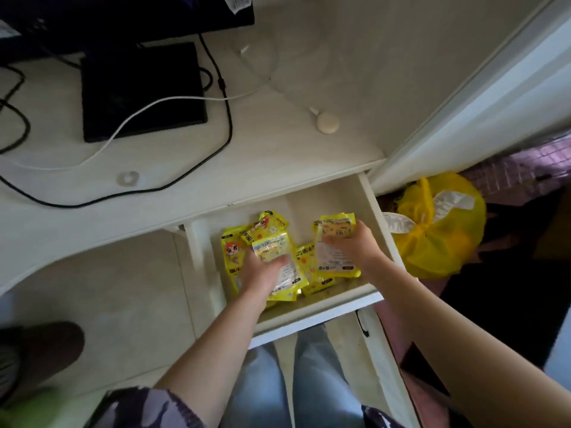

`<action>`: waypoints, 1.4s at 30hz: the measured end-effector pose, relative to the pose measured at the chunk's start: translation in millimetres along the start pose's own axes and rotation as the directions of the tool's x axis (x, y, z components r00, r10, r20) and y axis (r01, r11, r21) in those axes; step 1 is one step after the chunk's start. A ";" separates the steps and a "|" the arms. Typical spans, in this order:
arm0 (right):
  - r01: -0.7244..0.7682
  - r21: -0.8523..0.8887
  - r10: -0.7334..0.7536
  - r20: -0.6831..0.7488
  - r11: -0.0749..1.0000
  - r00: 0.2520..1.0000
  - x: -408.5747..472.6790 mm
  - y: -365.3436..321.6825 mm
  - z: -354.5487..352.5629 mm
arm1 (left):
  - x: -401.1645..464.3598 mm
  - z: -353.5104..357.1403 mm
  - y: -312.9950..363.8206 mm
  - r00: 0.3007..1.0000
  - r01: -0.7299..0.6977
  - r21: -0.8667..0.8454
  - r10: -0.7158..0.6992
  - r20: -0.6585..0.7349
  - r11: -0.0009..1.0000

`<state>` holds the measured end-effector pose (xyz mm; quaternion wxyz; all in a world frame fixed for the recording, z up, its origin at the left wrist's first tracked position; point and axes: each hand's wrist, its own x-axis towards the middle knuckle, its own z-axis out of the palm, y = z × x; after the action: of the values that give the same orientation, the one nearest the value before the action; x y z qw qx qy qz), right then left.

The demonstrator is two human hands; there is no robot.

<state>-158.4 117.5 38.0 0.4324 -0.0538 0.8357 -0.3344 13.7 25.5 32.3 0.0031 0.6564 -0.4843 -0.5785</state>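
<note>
both hands work in the open drawer (318, 307) — the left hand (262, 273) holds one yellow packet (272, 248), the right hand (355, 245) grips a second packet (336, 225). sorting looks barely begun — the loose packets (234, 251) beneath lie jumbled.

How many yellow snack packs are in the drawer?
6 packs show: one at the left wall, one at the back, one under the left hand, one in the middle, one in the right hand, one beneath it. More may hide underneath.
</note>
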 end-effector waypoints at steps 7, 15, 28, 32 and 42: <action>0.029 -0.202 -0.011 0.088 0.979 0.996 57.1 0.9 -1.2 | 28.4 50.1 18.0 0.997 -0.052 0.052 0.055 -0.046 0.997; 0.046 -0.330 -0.023 0.071 0.943 0.997 111.3 -1.9 10.2 | 68.3 89.0 35.7 0.991 -0.089 0.066 0.095 -0.096 0.994; 0.027 -0.520 0.040 0.118 0.854 0.992 133.4 2.1 10.1 | 78.7 100.0 25.5 0.976 -0.204 0.246 0.216 -0.023 0.948; 0.059 -0.596 0.041 0.154 0.801 0.987 118.9 -5.2 3.1 | 66.7 87.1 22.8 0.967 -0.237 0.279 0.254 -0.027 0.931; 0.305 -0.545 -0.178 0.273 0.781 0.945 53.2 -21.9 -12.3 | 19.1 39.1 11.1 0.949 -0.251 0.193 0.280 -0.145 0.949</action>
<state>-205.1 86.8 19.6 0.4325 -0.3245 0.8341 -0.1089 -25.8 29.2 11.1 0.0658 0.6297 -0.6146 -0.4705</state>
